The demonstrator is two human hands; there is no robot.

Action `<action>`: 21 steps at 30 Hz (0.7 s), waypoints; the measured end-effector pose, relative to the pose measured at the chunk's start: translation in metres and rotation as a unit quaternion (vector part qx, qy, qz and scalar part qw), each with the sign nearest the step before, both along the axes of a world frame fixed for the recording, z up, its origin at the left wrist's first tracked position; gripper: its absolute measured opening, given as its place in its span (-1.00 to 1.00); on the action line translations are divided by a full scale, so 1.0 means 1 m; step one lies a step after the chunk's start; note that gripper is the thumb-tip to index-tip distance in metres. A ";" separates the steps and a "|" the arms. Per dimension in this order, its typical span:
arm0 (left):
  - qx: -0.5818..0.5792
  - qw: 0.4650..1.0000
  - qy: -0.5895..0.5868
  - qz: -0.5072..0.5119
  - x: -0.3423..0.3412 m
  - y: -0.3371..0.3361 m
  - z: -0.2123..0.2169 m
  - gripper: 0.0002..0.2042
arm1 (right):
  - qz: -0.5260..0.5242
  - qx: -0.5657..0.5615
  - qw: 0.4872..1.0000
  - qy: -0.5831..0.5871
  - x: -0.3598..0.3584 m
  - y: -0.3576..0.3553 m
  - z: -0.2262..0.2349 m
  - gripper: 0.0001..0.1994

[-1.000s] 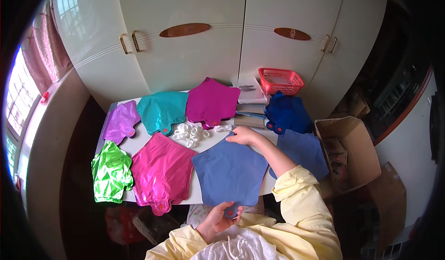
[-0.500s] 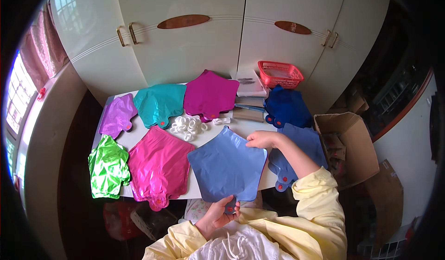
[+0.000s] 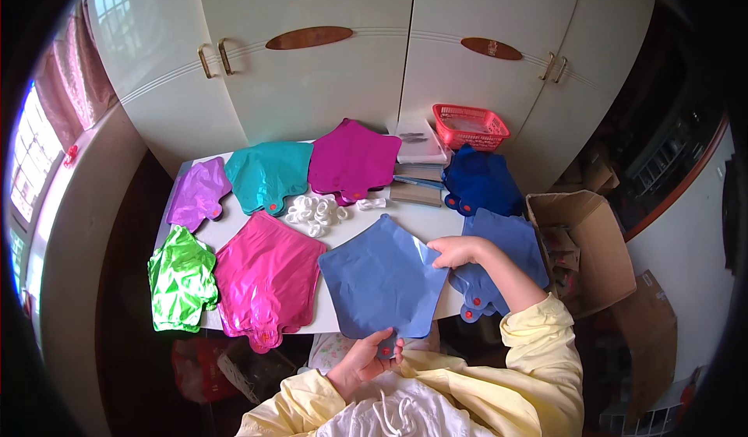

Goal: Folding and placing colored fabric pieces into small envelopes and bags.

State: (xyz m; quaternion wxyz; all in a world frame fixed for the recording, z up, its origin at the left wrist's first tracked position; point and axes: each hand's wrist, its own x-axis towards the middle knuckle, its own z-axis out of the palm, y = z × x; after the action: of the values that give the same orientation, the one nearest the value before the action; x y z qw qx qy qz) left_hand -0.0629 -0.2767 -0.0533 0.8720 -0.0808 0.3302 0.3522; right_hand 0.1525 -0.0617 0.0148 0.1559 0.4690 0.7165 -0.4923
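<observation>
A flat blue star-shaped foil balloon [image 3: 382, 281] lies at the table's front edge, its tab with a red dot pointing toward me. My left hand [image 3: 365, 361] is closed on that tab, thumb on top. At the balloon's right corner, my right hand [image 3: 455, 251] pinches the edge. More blue foil balloons [image 3: 502, 254] lie under my right forearm, partly hidden by it. Left of the held one is a shiny pink foil balloon stack [image 3: 269, 277]. Coiled white ribbons [image 3: 315, 213] sit in a heap behind it.
Green [image 3: 183, 277], purple [image 3: 200, 192], teal [image 3: 269, 174], magenta [image 3: 353, 160] and dark blue [image 3: 483, 180] foil balloons lie around the white table. A red basket [image 3: 471, 137] and flat packs [image 3: 419, 174] stand at the back. An open cardboard box [image 3: 600, 250] is right; cabinets [image 3: 312, 86] rise behind.
My right hand has slid right and toward me along the balloon's edge, to its right corner. The balloon has shifted slightly right. My left hand stays on the tab.
</observation>
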 end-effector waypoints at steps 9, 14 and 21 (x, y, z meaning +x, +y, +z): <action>0.077 0.997 0.008 -0.007 0.004 -0.003 -0.005 -0.89 | -0.160 0.160 0.942 0.247 -0.071 0.055 -0.051 -0.67; 0.056 0.998 0.017 -0.027 0.001 -0.009 -0.005 -0.84 | -0.095 0.226 0.962 0.122 -0.104 0.066 -0.036 -0.68; 0.020 1.000 -0.021 0.001 -0.004 -0.007 0.006 -0.60 | 0.080 0.325 0.942 -0.011 -0.105 0.055 -0.012 -0.73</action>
State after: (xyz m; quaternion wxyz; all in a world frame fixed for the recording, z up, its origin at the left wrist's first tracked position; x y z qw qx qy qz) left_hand -0.0667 -0.2836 -0.0477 0.8800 -0.0708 0.3042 0.3579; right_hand 0.0473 -0.0068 0.0029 0.0419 0.4411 0.8708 -0.2131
